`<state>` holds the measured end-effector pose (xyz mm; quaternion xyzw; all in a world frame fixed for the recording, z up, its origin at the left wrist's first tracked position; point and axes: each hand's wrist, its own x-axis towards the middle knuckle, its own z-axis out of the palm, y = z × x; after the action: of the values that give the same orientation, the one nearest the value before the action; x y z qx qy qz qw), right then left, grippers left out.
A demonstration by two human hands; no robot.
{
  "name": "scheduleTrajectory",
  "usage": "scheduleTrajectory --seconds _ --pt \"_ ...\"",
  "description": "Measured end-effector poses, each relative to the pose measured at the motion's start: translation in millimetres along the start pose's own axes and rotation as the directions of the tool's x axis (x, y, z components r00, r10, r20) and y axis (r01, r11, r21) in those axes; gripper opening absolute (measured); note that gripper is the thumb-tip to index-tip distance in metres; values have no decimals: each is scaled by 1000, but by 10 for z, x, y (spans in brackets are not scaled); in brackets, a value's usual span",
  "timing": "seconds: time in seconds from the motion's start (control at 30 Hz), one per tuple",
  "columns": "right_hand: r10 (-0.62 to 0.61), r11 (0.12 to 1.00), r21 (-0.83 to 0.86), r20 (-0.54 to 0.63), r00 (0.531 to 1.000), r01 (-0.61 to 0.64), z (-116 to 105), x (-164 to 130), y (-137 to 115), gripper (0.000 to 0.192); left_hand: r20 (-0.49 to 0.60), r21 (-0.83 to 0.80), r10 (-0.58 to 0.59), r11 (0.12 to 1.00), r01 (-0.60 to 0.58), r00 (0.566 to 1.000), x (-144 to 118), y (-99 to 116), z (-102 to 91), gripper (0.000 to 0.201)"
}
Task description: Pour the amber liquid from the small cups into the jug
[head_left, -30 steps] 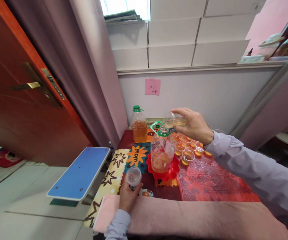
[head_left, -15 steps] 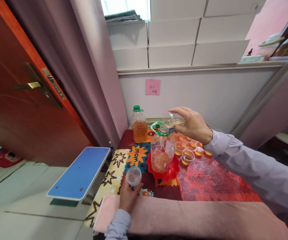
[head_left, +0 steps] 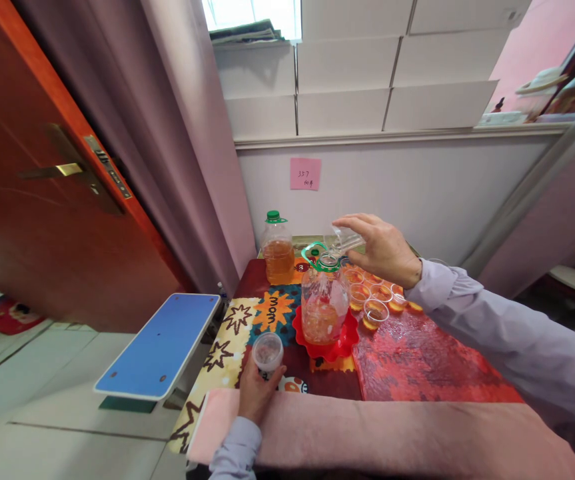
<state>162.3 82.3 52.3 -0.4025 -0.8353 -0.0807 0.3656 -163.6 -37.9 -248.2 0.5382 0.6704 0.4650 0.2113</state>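
Note:
My right hand [head_left: 387, 250] grips a clear plastic cup [head_left: 340, 241], tilted over the mouth of a large clear jug [head_left: 323, 303] with a green collar and handle. The jug stands in a red scalloped dish [head_left: 350, 340] and has some pale liquid low inside. My left hand [head_left: 261, 393] is closed around a stack of clear plastic cups [head_left: 268, 353] near the front of the table. Several cups of amber liquid [head_left: 376, 315] stand to the right of the jug, some partly behind my right forearm.
Behind on the left stands a second jug [head_left: 279, 257] of amber liquid with a green cap. A pink cloth [head_left: 367, 430] covers the table's front edge. A blue-topped stool [head_left: 160, 347] is at left, near an open door [head_left: 42, 220].
My right hand has shifted slightly left, and the cup in it tips further, with little liquid left in it. My left hand has stayed in place.

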Motion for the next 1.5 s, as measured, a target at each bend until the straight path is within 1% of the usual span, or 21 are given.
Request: scheduleTrajectory --seconds 0.2,0.43,0.53,0.6,0.63,0.7,0.73,0.8,0.83,0.87,0.9,0.97,1.0,1.07,1.17,1.23,1.3,1.4,1.5 --pt "-60 998 -25 9 998 61 -7 29 -19 57 -3 -18 -8 1000 8 1000 -2 21 2 60" --pt "-111 991 -75 25 994 112 30 30 -43 59 -25 -34 13 999 -14 1000 4 20 20 57" --pt "-138 986 -94 35 990 141 36 37 -45 58 -14 -26 26 999 -26 1000 2 33 13 63" --pt "-132 986 -96 23 991 133 -5 30 -71 59 -1 -14 37 999 -37 999 -8 52 3 65" --pt "-118 989 -95 -4 993 117 -40 12 -100 59 4 -7 44 999 -44 999 -16 64 -2 64" --pt "-62 995 -83 -112 992 53 -123 -75 -207 58 12 5 68 998 -68 998 -41 85 -4 58" --pt "-21 998 -68 -185 982 8 -155 -150 -287 59 19 10 86 996 -86 996 -56 93 -1 55" --pt "78 997 4 -315 946 -81 -161 -369 -499 59 35 25 132 991 -133 991 -89 104 13 53" --pt "130 991 67 -348 928 -114 -120 -508 -627 60 39 39 158 986 -160 987 -107 108 22 54" --pt "182 979 149 -346 921 -137 -45 -661 -764 62 40 58 185 981 -187 982 -124 113 31 56" --pt "223 958 246 -312 923 -148 62 -822 -903 64 41 78 214 973 -217 976 -142 119 37 59" --pt "282 877 446 -170 944 -182 355 -1136 -1162 74 48 109 274 955 -278 961 -176 139 43 62" --pt "288 835 512 -98 953 -200 524 -1276 -1267 80 57 117 301 945 -306 952 -193 156 41 63" --pt "304 774 587 -17 952 -237 857 -1504 -1410 84 81 123 337 931 -345 938 -222 199 30 61" --pt "358 739 610 6 934 -287 1247 -1708 -1466 80 121 136 335 927 -350 934 -251 274 4 57" --pt "381 726 614 15 924 -309 1406 -1785 -1445 77 148 144 335 924 -355 931 -258 315 -11 56" --pt "372 725 614 32 927 -313 1496 -1846 -1422 74 171 145 345 918 -370 923 -258 341 -19 56" --pt "350 730 612 50 935 -306 1565 -1942 -1423 68 182 144 348 916 -375 920 -255 348 -23 54" --pt "345 701 646 63 937 -302 1630 -2030 -1469 58 192 135 359 912 -386 914 -253 327 -25 55"
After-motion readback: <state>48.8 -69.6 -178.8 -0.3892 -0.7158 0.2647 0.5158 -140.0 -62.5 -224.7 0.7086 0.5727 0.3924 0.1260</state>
